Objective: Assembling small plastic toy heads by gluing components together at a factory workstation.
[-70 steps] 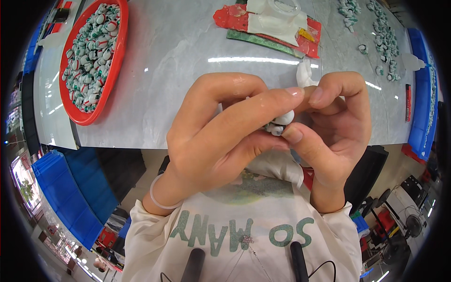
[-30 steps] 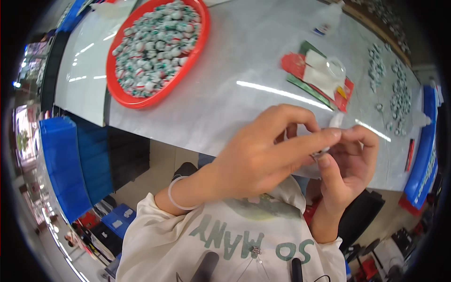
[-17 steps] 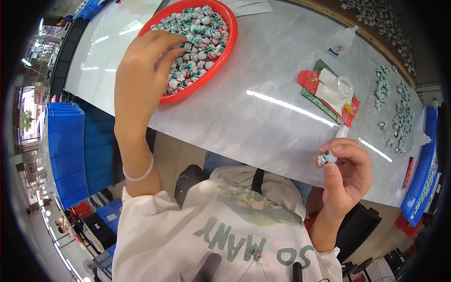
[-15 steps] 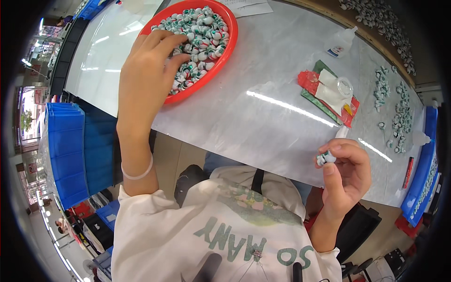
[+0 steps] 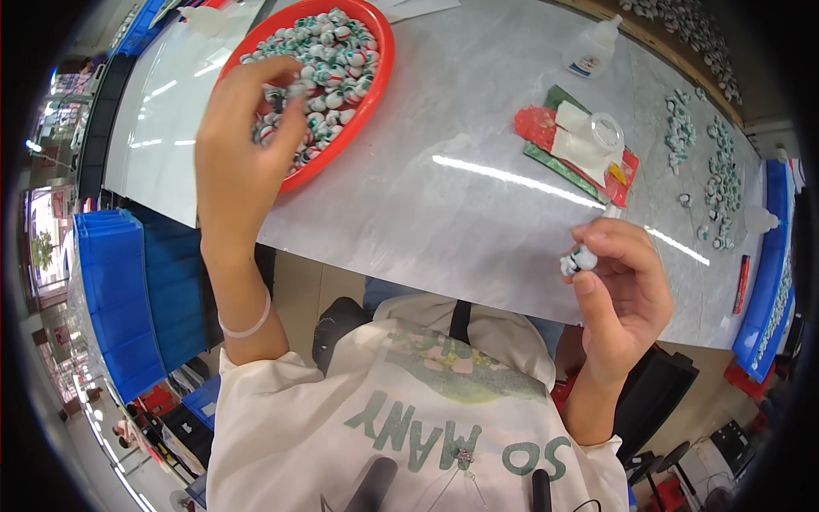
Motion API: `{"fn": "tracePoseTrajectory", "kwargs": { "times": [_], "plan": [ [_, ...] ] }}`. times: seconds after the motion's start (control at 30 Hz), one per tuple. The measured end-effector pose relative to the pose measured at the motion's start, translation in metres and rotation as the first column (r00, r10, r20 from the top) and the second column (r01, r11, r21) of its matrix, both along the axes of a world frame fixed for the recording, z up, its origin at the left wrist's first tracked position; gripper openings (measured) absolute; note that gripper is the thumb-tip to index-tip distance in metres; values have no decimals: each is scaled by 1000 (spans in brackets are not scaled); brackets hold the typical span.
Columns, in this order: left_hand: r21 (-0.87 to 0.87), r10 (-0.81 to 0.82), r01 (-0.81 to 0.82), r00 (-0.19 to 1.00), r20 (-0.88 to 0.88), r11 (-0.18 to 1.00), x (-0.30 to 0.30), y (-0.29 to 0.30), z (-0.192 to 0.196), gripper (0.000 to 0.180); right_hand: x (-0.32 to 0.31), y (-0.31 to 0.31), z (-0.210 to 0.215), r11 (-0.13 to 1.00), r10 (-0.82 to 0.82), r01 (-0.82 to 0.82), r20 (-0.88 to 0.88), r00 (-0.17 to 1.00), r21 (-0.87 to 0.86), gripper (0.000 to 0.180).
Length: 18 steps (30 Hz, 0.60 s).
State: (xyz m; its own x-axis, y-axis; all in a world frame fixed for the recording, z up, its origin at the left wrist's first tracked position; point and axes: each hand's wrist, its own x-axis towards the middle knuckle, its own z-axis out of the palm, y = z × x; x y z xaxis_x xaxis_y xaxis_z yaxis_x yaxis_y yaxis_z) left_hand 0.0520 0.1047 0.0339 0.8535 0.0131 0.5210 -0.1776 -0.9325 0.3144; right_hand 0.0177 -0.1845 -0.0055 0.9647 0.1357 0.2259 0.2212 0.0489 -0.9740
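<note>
Over a red plastic basin [image 5: 386, 64] at the upper left, my left hand [image 5: 243, 141] pinches a small white figure [image 5: 297, 89] between thumb and fingertips; motion blurs it slightly. Heaped in the basin are many small white figures [image 5: 328, 60] with green and red markings. Near the table's front edge, on the right, my right hand [image 5: 627, 286] grips another little white figure [image 5: 580, 259] with dark green markings. Its thumb and index finger hold it just above the tabletop.
A red and green packet [image 5: 546, 128] lies beyond my right hand, with white paper and a round clear lid on it. Farther back stands a white squeeze bottle [image 5: 593, 49]. Rows of figures [image 5: 723, 183], a red marker [image 5: 742, 284] and a blue tray [image 5: 772, 282] are at right.
My left hand has lifted a figure from the heap and drawn back slightly. In my right hand, the figure has turned. The whole view has shifted a little.
</note>
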Motion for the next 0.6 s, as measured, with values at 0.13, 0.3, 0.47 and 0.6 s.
{"fn": "tracePoseTrajectory", "kwargs": {
  "times": [0.13,0.3,0.47,0.6],
  "plan": [
    [-513,-204,223,974,95,829,-20,-35,2,31,3,-3,-3,999,21,-22,49,999,30,28],
    [-852,-527,339,845,90,399,-46,-100,-23,22,6,-5,-2,992,113,-118,77,991,55,29],
    [-995,-626,103,777,72,14,-46,-132,-35,29,3,-4,-1,992,91,-97,76,993,78,31],
    [-970,-666,235,734,131,67,-41,-130,-43,29,1,0,-4,974,31,-30,-1,1000,226,28]
  ]
}}
